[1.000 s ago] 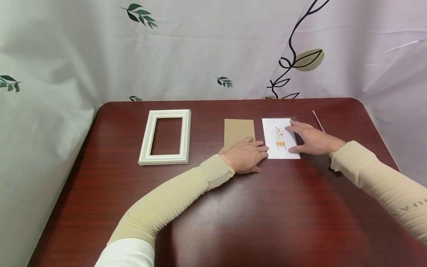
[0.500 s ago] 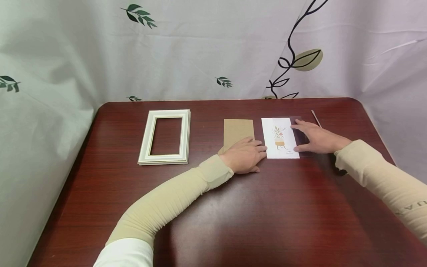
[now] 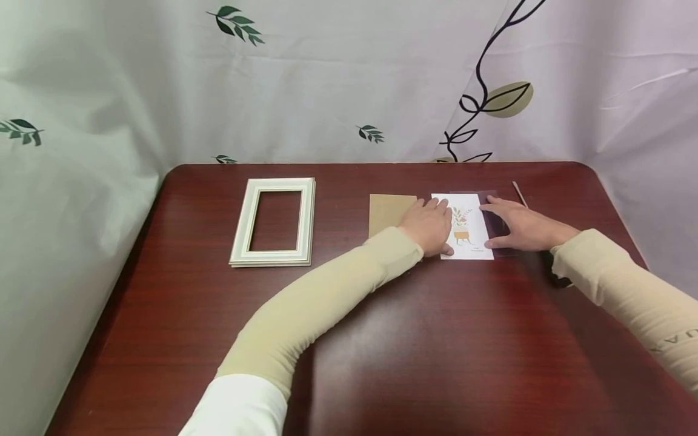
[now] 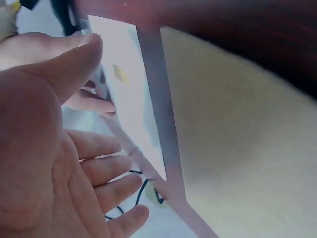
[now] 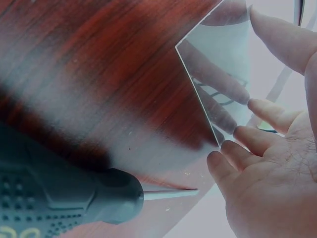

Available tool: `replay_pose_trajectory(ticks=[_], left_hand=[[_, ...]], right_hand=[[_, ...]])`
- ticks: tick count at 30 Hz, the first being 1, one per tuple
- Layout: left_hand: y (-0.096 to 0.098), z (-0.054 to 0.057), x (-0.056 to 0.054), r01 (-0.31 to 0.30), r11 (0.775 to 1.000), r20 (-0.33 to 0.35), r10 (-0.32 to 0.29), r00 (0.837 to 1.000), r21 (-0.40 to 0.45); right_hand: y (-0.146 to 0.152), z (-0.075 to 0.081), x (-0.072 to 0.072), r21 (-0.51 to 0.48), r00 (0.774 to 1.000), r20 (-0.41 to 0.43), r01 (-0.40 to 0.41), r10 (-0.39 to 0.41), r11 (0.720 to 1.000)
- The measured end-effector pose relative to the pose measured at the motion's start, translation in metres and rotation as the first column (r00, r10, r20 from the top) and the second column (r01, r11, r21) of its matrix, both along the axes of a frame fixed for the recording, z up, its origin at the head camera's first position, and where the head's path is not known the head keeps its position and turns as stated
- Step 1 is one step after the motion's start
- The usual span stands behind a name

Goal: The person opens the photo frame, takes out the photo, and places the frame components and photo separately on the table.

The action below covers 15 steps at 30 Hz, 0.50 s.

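Note:
A white card [image 3: 472,233] printed with a potted plant lies on the table, partly over a clear panel [image 5: 208,74] whose right side extends past it. My right hand [image 3: 526,227] spreads thumb and fingers at the card's right edge, above the panel, which mirrors the fingers in the right wrist view. Across from it, my left hand [image 3: 429,227] reaches over to the card's left edge with fingers extended; the left wrist view shows its palm and no object in it. Whether the left fingertips touch the card is unclear. Partly under the left hand's wrist lies a brown backing board [image 3: 388,212].
A white picture frame [image 3: 243,224] lies flat at the left of the dark red table [image 3: 338,375]. A screwdriver [image 5: 119,196] with a dark handle lies right of the panel, half hidden below the right forearm. A leaf-patterned curtain [image 3: 316,79] hangs behind the table.
My left hand has moved right and away from me, from the brown board to the card's left edge. Earlier, my right hand slid slightly right, uncovering more of the card.

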<state>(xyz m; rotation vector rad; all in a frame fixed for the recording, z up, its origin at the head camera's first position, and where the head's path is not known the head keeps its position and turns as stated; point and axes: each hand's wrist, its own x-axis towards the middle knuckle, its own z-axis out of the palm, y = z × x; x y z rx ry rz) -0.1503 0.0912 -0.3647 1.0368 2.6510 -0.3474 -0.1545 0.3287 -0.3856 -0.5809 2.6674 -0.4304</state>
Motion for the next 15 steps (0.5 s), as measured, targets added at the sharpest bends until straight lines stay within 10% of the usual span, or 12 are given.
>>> replay_pose_trajectory(ticks=[15], left_hand=[[0.006, -0.013, -0.009, -0.075, 0.996, 0.003, 0.075, 0.997, -0.044]], right_hand=[[0.005, 0.001, 0.0, -0.003, 1.0, 0.003, 0.005, -0.005, 1.0]])
